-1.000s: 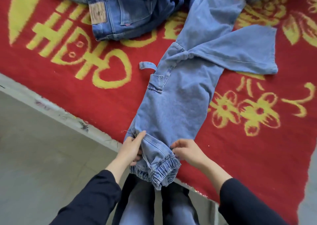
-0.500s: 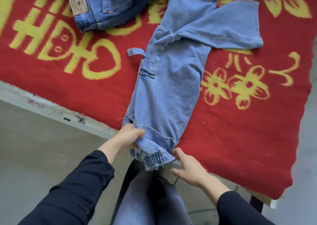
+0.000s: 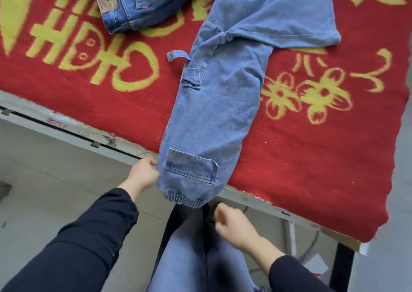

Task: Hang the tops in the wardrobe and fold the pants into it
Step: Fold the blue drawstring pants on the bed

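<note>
Light blue denim pants [image 3: 220, 104] lie lengthwise on the red blanket, legs stacked, with the elastic cuff [image 3: 185, 200] hanging over the table's near edge. A pocket flap [image 3: 191, 169] sits just above the cuff. My left hand [image 3: 143, 173] touches the left side of the leg near the cuff, fingers curled; whether it pinches the cloth I cannot tell. My right hand [image 3: 234, 225] hovers below the table edge, to the right of the cuff, loosely curled and holding nothing. A darker pair of jeans [image 3: 138, 4] with a leather patch lies crumpled at the top left.
A red blanket with yellow characters and flowers [image 3: 312, 153] covers the table. The table's pale edge [image 3: 66, 129] runs diagonally from left to lower right. Grey floor [image 3: 44, 191] lies below, and my own legs in jeans [image 3: 189, 258] stand at the bottom.
The pants slid toward me so the cuff hangs off the edge. My right hand let go of the cuff and dropped back. My left hand moved to the leg's left side.
</note>
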Available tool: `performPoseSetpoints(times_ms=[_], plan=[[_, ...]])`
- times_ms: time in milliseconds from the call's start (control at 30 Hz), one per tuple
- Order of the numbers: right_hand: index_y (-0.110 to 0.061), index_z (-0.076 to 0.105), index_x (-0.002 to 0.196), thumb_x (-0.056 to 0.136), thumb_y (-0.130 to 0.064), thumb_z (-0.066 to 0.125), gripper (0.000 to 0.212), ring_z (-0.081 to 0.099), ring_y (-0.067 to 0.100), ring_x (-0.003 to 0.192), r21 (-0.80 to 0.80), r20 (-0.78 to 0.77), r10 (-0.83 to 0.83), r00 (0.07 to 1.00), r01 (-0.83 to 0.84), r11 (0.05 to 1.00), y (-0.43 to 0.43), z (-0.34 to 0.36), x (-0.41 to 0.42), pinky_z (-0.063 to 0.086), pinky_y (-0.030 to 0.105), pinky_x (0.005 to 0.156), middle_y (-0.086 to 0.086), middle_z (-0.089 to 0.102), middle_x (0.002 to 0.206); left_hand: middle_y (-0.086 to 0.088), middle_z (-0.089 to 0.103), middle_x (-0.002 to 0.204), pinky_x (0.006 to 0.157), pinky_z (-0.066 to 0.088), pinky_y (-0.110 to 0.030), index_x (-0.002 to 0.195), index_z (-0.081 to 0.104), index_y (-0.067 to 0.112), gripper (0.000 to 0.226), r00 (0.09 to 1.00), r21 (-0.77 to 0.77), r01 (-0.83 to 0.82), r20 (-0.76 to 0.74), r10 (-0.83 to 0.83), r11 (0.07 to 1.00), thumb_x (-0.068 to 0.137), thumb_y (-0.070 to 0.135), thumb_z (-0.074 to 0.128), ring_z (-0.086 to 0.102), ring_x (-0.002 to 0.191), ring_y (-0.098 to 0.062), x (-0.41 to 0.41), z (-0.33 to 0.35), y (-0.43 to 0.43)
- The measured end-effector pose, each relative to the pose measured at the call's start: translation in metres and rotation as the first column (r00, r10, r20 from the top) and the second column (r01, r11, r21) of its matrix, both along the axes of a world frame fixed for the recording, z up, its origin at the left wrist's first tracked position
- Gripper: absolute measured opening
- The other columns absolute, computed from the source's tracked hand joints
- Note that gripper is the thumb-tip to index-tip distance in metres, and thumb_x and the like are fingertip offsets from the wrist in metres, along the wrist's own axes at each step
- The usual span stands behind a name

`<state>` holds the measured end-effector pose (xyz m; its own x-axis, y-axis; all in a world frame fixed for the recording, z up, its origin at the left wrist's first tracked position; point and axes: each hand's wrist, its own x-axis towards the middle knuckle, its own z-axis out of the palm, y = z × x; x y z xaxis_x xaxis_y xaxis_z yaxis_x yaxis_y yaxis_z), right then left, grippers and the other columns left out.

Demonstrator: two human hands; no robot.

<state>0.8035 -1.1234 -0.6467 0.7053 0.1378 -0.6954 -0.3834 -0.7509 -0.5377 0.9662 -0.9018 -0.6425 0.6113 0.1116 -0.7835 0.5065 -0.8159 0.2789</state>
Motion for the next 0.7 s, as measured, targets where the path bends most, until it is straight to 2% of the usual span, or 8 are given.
performPoseSetpoints(times_ms=[100,267,367,467,500,567,633,700], plan=[[-0.017,0.053,0.085,0.083,-0.011,0.053,0.007,0.055,0.022,0.077,-0.057,0.065,-0.363,0.930,0.367,0.929,-0.023,-0.004,0.037,0.036,0.032,0.066,-0.002,0.060,0.078,-0.006,0.055,0.116,0.083,0.040,-0.030,0.121,0.051,0.010,0.035,0.995,-0.078,-0.078,0.063,0.083,0.994,0.087,0.012,0.060,0.052,0.103,-0.023,-0.001,-0.011,-0.007],[-0.015,0.046,0.112,0.088,-0.021,0.060,0.028,0.055,0.017,0.090,0.017,0.109,-0.647,0.755,0.649,0.760,-0.045,-0.009,0.104,0.043,0.032,0.079,-0.004,0.058,0.098,-0.004,0.045,0.138,0.106,0.038,-0.046,0.142,0.033,0.018,0.069,0.919,-0.279,-0.263,0.218,0.328,0.924,0.083,0.043,0.059,0.044,0.126,-0.025,0.017,-0.022,-0.032],[-0.010,0.042,0.128,0.088,-0.031,0.065,0.050,0.055,0.020,0.100,0.061,0.022,-0.776,0.631,0.774,0.631,-0.046,-0.022,0.135,0.041,0.031,0.084,0.001,0.055,0.109,-0.007,0.037,0.147,0.111,0.029,-0.048,0.147,0.030,0.020,0.065,0.955,-0.116,-0.185,0.212,0.206,0.976,0.091,0.046,0.052,0.034,0.134,-0.033,0.025,-0.038,-0.043],[-0.007,0.059,0.103,0.083,-0.020,0.065,0.024,0.061,0.024,0.089,0.072,0.030,-0.832,0.555,0.829,0.555,-0.043,-0.032,0.148,0.047,0.037,0.076,0.005,0.065,0.094,-0.003,0.064,0.106,0.084,0.046,-0.037,0.106,0.060,0.021,0.029,0.957,-0.157,-0.176,0.202,0.206,0.972,0.082,0.036,0.055,0.056,0.098,-0.028,0.035,-0.030,-0.048],[-0.007,0.063,0.090,0.080,-0.012,0.064,0.012,0.062,0.024,0.080,0.099,-0.003,-0.842,0.540,0.838,0.537,-0.044,-0.031,0.149,0.050,0.039,0.072,0.006,0.068,0.086,0.001,0.062,0.082,0.067,0.042,-0.032,0.081,0.060,0.022,0.011,0.955,-0.185,-0.184,0.200,0.220,0.965,0.075,0.031,0.056,0.054,0.080,-0.025,0.038,-0.025,-0.049],[-0.008,0.060,0.071,0.074,0.001,0.061,0.010,0.057,0.021,0.059,0.179,-0.149,-0.850,0.505,0.859,0.479,-0.051,-0.022,0.149,0.050,0.036,0.058,0.006,0.063,0.068,0.005,0.044,0.055,0.053,0.027,-0.030,0.051,0.044,0.019,0.011,0.960,-0.221,-0.209,0.142,0.243,0.953,0.056,0.024,0.052,0.039,0.060,-0.021,0.041,-0.008,-0.052],[-0.008,0.050,0.065,0.070,0.010,0.060,0.021,0.041,0.016,0.044,0.197,-0.318,-0.783,0.534,0.845,0.497,-0.066,-0.007,0.140,0.037,0.026,0.045,0.006,0.048,0.056,0.005,0.042,0.049,0.046,0.024,-0.026,0.043,0.042,0.018,0.017,0.983,-0.183,-0.175,0.016,0.181,0.967,0.055,0.013,0.054,0.036,0.053,-0.019,0.034,0.011,-0.052],[-0.010,0.048,0.061,0.069,0.011,0.061,0.026,0.037,0.013,0.039,0.162,-0.474,-0.628,0.617,0.762,0.627,-0.083,0.011,0.123,0.031,0.024,0.044,0.002,0.045,0.049,0.001,0.052,0.061,0.045,0.031,-0.021,0.051,0.054,0.015,0.017,0.981,-0.087,-0.048,-0.190,0.031,0.995,0.062,0.003,0.060,0.045,0.056,-0.016,0.021,0.020,-0.047]])
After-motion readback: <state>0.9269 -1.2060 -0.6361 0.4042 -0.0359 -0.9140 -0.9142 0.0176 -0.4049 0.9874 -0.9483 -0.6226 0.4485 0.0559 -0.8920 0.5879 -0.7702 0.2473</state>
